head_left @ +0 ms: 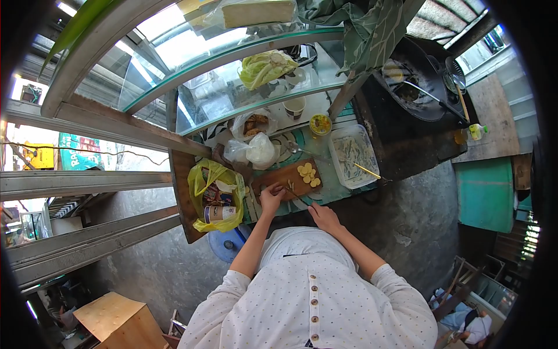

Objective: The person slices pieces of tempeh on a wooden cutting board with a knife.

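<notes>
My left hand (pixel 271 199) rests on the near left part of the wooden cutting board (pixel 273 176), fingers pinched together. Whatever they pinch is too small to make out. The handle of a knife (pixel 296 196) is gripped in my right hand (pixel 324 217), just off the board's near edge. Its dark blade points left toward the left fingertips. Round pale-yellow slices (pixel 308 173) lie grouped at the board's right end, and a few small pale pieces (pixel 290 184) sit near the blade.
Left of the board stands a yellow plastic bag (pixel 200 174) of packaged goods. Behind are a tied white bag (pixel 263 152) and a jar of yellow contents (pixel 320 124). To the right are a plastic tub (pixel 353 142) and a wok (pixel 414 87). A glass-shelved cabinet (pixel 232 58) overhangs the table.
</notes>
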`<act>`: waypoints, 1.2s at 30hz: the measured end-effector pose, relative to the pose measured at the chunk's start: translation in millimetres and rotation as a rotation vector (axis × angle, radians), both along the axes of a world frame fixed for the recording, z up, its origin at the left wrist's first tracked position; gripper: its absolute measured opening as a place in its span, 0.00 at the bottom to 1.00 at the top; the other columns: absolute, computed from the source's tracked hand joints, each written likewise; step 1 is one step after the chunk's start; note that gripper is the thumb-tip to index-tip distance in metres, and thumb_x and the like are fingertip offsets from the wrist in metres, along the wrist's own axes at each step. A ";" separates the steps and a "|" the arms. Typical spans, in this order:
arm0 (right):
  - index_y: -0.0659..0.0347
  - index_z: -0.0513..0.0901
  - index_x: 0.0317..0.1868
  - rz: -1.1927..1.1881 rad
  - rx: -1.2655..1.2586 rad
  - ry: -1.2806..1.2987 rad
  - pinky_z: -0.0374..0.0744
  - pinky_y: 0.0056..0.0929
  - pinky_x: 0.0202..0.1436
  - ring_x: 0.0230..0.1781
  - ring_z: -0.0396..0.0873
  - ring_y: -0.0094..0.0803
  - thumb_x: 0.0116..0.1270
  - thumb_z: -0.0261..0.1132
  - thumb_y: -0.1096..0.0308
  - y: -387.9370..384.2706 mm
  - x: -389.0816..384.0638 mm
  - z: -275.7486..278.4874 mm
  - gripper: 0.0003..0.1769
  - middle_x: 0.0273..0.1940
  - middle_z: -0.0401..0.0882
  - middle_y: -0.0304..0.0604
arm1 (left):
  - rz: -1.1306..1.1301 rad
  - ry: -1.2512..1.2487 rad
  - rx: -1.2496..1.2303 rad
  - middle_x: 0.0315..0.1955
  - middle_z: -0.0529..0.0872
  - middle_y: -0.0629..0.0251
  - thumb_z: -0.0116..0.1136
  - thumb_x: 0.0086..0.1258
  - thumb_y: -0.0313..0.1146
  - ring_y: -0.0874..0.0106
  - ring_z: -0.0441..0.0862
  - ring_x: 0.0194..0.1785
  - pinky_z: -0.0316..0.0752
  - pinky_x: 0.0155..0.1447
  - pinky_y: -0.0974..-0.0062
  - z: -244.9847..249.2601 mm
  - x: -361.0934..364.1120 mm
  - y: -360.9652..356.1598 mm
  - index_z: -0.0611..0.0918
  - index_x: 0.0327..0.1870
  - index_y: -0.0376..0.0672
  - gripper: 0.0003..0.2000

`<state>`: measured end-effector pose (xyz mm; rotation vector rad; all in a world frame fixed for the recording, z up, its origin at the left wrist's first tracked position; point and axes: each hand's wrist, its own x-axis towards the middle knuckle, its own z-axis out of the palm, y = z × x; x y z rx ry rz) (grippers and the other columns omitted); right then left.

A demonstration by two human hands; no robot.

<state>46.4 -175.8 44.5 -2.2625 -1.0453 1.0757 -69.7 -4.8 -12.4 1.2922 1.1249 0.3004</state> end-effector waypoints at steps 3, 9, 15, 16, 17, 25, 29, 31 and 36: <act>0.59 0.71 0.39 0.007 0.009 -0.026 0.72 0.53 0.36 0.33 0.76 0.58 0.68 0.44 0.53 1.1 0.0 3.5 0.18 0.30 0.78 0.59 | 0.004 0.001 -0.024 0.41 0.82 0.55 0.62 0.56 0.25 0.72 0.80 0.42 0.77 0.43 0.78 -0.7 0.3 0.5 0.75 0.51 0.30 0.20; 0.59 0.71 0.39 0.042 0.004 -0.064 0.73 0.53 0.34 0.32 0.76 0.58 0.69 0.44 0.53 8.8 -1.8 0.8 0.18 0.29 0.78 0.59 | 0.044 -0.009 -0.069 0.41 0.82 0.56 0.62 0.56 0.24 0.72 0.80 0.42 0.78 0.43 0.78 -1.2 2.3 -1.4 0.75 0.51 0.30 0.21; 0.60 0.72 0.39 0.047 -0.026 -0.034 0.73 0.53 0.35 0.33 0.75 0.59 0.69 0.43 0.53 11.9 -1.8 2.9 0.19 0.30 0.77 0.60 | 0.028 0.026 -0.081 0.41 0.81 0.57 0.62 0.55 0.24 0.72 0.80 0.41 0.77 0.43 0.79 -2.5 0.0 1.6 0.74 0.52 0.30 0.21; 0.60 0.72 0.38 0.041 0.013 -0.038 0.72 0.53 0.34 0.32 0.75 0.59 0.69 0.44 0.53 17.1 -2.9 -3.0 0.19 0.29 0.77 0.60 | 0.028 0.028 -0.079 0.42 0.81 0.57 0.62 0.55 0.24 0.72 0.80 0.41 0.77 0.43 0.80 -0.7 1.6 1.3 0.74 0.52 0.30 0.21; 0.61 0.71 0.37 0.038 0.053 -0.043 0.71 0.53 0.34 0.32 0.74 0.59 0.69 0.44 0.54 20.4 -3.2 -8.0 0.19 0.29 0.76 0.60 | 0.026 0.028 -0.081 0.42 0.81 0.57 0.62 0.55 0.24 0.72 0.80 0.41 0.77 0.43 0.80 1.0 3.4 0.5 0.74 0.52 0.30 0.21; 0.61 0.72 0.37 0.021 -0.001 -0.019 0.70 0.52 0.35 0.34 0.74 0.58 0.69 0.44 0.54 26.3 -3.1 -1.1 0.19 0.30 0.77 0.59 | -0.003 0.030 -0.039 0.40 0.82 0.57 0.62 0.55 0.23 0.73 0.81 0.40 0.77 0.42 0.80 2.6 1.2 2.0 0.76 0.49 0.28 0.19; 0.62 0.72 0.37 0.001 0.031 -0.018 0.70 0.52 0.36 0.34 0.74 0.59 0.69 0.44 0.54 35.9 -4.4 -5.3 0.19 0.30 0.77 0.59 | 0.050 0.019 -0.092 0.39 0.83 0.58 0.62 0.55 0.23 0.73 0.81 0.39 0.77 0.41 0.81 5.5 1.2 3.7 0.76 0.48 0.28 0.19; 0.62 0.72 0.37 0.003 0.022 -0.012 0.70 0.52 0.36 0.35 0.74 0.59 0.69 0.44 0.54 30.5 -3.7 -6.2 0.19 0.31 0.76 0.59 | 0.016 0.016 -0.077 0.38 0.83 0.59 0.63 0.55 0.24 0.74 0.81 0.38 0.77 0.40 0.81 4.5 1.4 3.2 0.77 0.47 0.29 0.18; 0.64 0.72 0.38 -0.022 0.022 0.085 0.69 0.51 0.38 0.38 0.73 0.59 0.69 0.44 0.54 26.0 -4.5 -14.9 0.20 0.34 0.76 0.61 | 0.021 0.002 -0.033 0.36 0.84 0.61 0.64 0.55 0.26 0.76 0.81 0.37 0.76 0.40 0.81 2.5 1.0 1.9 0.79 0.45 0.30 0.16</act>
